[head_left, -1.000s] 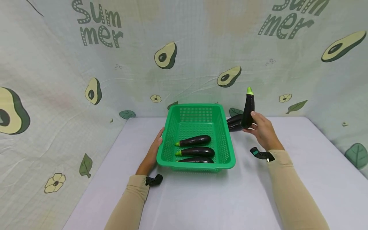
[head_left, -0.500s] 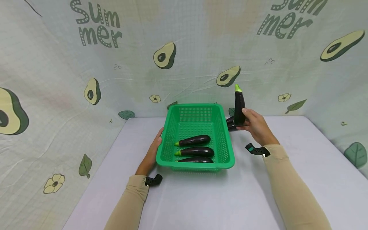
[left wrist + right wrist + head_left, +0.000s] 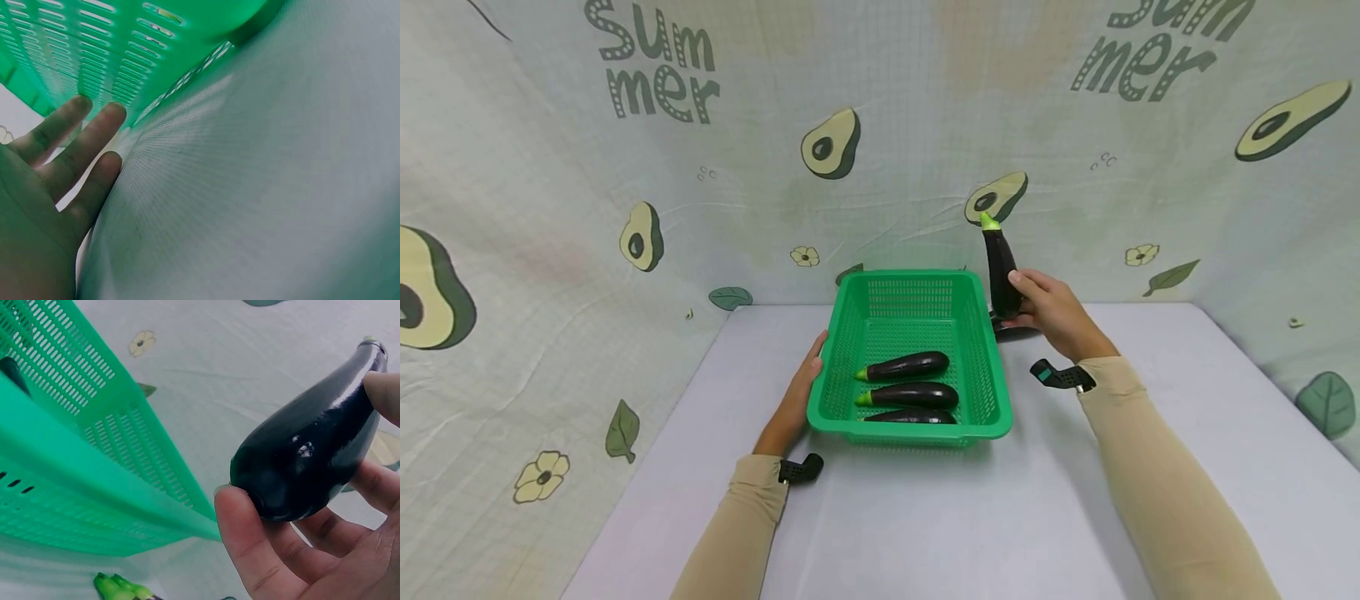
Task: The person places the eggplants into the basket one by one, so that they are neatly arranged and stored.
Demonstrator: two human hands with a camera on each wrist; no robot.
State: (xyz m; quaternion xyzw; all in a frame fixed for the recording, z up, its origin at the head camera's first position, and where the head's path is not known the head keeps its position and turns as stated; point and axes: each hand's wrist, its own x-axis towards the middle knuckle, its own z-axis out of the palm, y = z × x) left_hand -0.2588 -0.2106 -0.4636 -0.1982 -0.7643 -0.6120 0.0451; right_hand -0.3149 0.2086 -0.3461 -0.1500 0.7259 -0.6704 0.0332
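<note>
My right hand (image 3: pixel 1054 315) grips an eggplant (image 3: pixel 1000 267) by its lower half, raised past the basket's right side with the green stem up. In the right wrist view the eggplant (image 3: pixel 306 437) lies between thumb and fingers, its rounded end toward the camera. A green perforated basket (image 3: pixel 917 432) stands mid-table, with three eggplants (image 3: pixel 910 394) lying side by side in its near half. Along its left wall rests my left hand (image 3: pixel 793 404), fingers (image 3: pixel 87 140) stretched out toward the slots.
Behind my right hand, more dark eggplant (image 3: pixel 1018 333) lies on the white table (image 3: pixel 925 525) beside the basket. Green stem ends (image 3: pixel 115 587) show under the basket in the right wrist view. A printed cloth (image 3: pixel 910 192) hangs behind the table.
My right hand has moved left and slightly up with the eggplant, nearing the basket's right rim, and the stem now leans left. The left hand and basket have stayed put.
</note>
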